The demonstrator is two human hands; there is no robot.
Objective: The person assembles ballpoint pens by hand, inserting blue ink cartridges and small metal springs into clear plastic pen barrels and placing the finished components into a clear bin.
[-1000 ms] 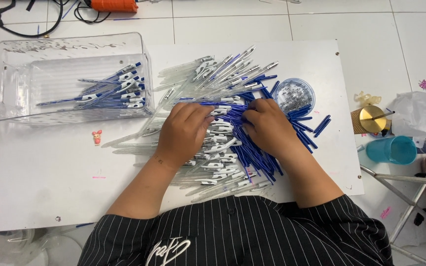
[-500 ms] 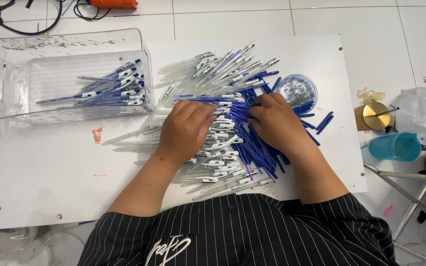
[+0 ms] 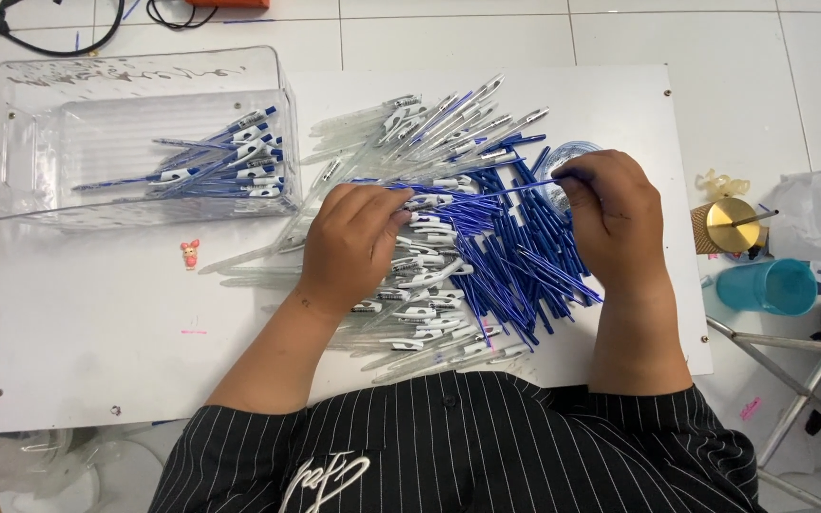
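A white table (image 3: 97,323) stands on pale floor tiles (image 3: 734,38). Above its pile of pen parts (image 3: 467,247), the left hand (image 3: 353,237) and right hand (image 3: 615,218) pinch opposite ends of a blue refill (image 3: 496,193) in their fingers. A clear bin (image 3: 135,133) sits at the table's left.

Pens (image 3: 448,275) at frame centre lie partly hidden under both hands; the top edge cuts off the black cable (image 3: 40,43) at upper left.

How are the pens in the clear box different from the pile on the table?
The pens in the clear box are few, and no hand touches them. The pile on the table is far bigger and spread loose, with the left hand and right hand on it. Both are blue and clear.
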